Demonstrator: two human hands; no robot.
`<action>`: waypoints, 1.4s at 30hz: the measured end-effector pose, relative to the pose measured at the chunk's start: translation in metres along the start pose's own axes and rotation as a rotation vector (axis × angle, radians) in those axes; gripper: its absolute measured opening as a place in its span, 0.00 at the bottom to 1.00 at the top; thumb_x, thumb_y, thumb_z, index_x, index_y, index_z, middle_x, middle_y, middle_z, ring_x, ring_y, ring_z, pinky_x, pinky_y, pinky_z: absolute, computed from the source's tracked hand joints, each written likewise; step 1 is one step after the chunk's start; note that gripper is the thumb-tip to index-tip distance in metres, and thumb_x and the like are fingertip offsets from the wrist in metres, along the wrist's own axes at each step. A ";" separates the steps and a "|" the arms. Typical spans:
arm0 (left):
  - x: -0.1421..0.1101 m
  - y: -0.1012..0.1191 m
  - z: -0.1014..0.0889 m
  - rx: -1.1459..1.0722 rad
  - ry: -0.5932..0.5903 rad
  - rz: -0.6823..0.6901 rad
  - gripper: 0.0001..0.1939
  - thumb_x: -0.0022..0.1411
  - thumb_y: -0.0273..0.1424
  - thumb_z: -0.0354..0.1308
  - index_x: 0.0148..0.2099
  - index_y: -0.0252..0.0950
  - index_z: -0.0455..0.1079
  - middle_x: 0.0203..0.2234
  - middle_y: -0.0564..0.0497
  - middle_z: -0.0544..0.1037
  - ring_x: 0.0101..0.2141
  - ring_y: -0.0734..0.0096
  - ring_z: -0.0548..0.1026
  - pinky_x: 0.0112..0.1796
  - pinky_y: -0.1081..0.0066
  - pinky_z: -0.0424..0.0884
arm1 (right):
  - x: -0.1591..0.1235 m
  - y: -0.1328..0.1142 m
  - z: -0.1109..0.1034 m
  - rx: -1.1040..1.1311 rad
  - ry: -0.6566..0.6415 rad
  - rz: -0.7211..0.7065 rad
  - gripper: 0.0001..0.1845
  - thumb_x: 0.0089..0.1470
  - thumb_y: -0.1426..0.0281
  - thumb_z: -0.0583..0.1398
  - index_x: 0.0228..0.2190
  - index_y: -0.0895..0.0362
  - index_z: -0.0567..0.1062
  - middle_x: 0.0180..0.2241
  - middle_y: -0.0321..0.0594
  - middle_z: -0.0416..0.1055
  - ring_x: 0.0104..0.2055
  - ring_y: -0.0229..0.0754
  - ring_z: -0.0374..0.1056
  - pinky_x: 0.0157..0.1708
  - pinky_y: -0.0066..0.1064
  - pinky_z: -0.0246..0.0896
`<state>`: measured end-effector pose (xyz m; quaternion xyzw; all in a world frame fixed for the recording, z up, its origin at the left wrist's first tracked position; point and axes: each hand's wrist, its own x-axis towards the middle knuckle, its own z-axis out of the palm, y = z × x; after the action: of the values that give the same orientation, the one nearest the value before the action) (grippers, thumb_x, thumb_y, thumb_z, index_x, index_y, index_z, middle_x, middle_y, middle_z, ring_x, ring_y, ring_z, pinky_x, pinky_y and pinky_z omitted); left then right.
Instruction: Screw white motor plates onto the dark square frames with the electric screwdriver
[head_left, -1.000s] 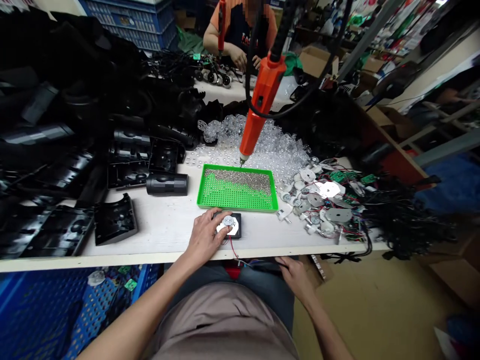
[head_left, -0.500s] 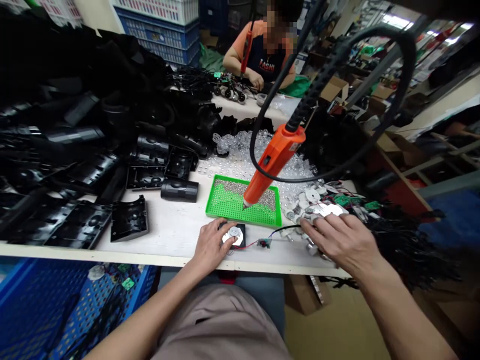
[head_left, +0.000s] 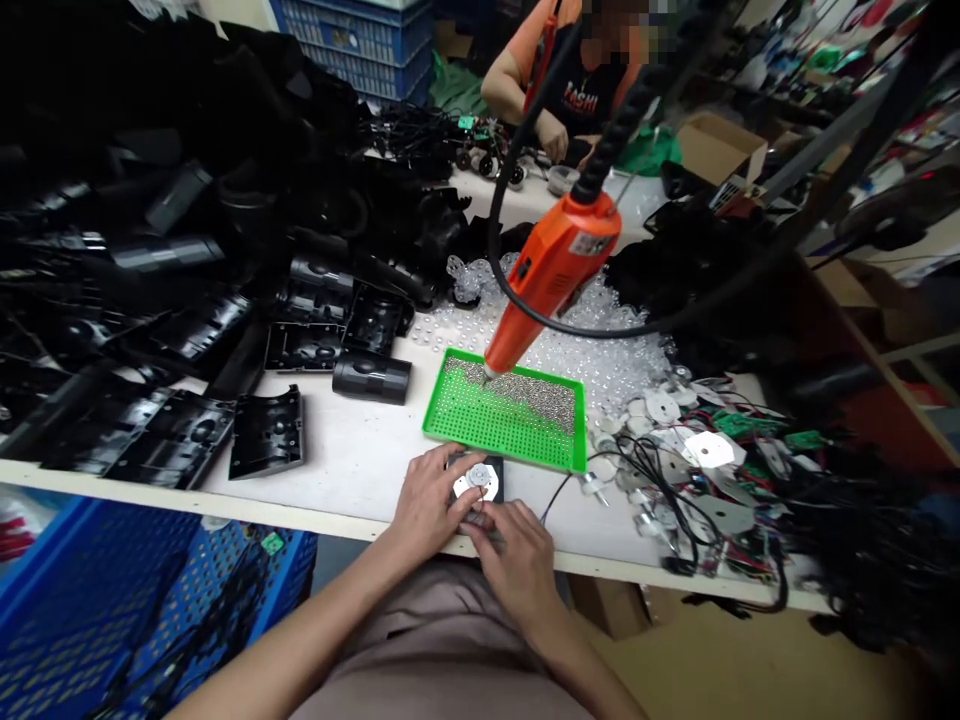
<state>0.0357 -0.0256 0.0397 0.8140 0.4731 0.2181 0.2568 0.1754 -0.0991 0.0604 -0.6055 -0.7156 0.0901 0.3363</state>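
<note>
White surface (head_left: 337, 490) along the front edge, left grip (head_left: 427, 505) curled over a black square housing (head_left: 496, 470) topped by a round metal disc (head_left: 480, 482), right grip (head_left: 517, 565) pressed together at its lower edge, green perforated tray (head_left: 495, 452) just beyond, orange electric screwdriver (head_left: 551, 275) above that.

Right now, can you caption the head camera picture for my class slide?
Left hand and right hand hold a black square part with a silver disc beside a green tray of tiny screws.
</note>
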 end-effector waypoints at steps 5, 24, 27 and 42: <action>0.001 -0.002 -0.002 -0.045 -0.016 -0.011 0.19 0.66 0.40 0.53 0.57 0.43 0.68 0.51 0.45 0.70 0.52 0.56 0.68 0.50 0.57 0.63 | 0.007 0.003 -0.006 -0.001 -0.039 0.010 0.11 0.62 0.71 0.53 0.29 0.55 0.73 0.25 0.38 0.72 0.30 0.40 0.65 0.32 0.32 0.59; 0.001 0.000 -0.004 0.028 -0.014 0.039 0.18 0.68 0.39 0.51 0.58 0.43 0.66 0.51 0.45 0.71 0.53 0.58 0.67 0.50 0.58 0.63 | -0.006 0.018 -0.029 -0.116 -0.128 -0.084 0.05 0.61 0.73 0.56 0.34 0.57 0.73 0.30 0.40 0.73 0.34 0.42 0.65 0.36 0.34 0.54; 0.001 0.000 -0.003 0.040 -0.004 0.045 0.18 0.68 0.38 0.51 0.58 0.43 0.67 0.50 0.45 0.71 0.52 0.58 0.67 0.50 0.58 0.64 | -0.008 0.018 -0.032 -0.156 -0.087 -0.040 0.05 0.60 0.75 0.57 0.38 0.57 0.73 0.34 0.41 0.75 0.37 0.43 0.66 0.38 0.35 0.53; -0.003 0.011 -0.002 0.009 0.113 0.045 0.21 0.66 0.36 0.53 0.60 0.42 0.63 0.51 0.43 0.69 0.52 0.57 0.67 0.50 0.56 0.65 | 0.020 0.040 -0.026 -0.215 -0.068 -0.214 0.13 0.53 0.79 0.58 0.40 0.57 0.75 0.35 0.42 0.74 0.39 0.44 0.64 0.39 0.38 0.54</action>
<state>0.0400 -0.0327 0.0478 0.8120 0.4696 0.2673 0.2208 0.2224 -0.0781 0.0663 -0.5551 -0.7925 -0.0030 0.2526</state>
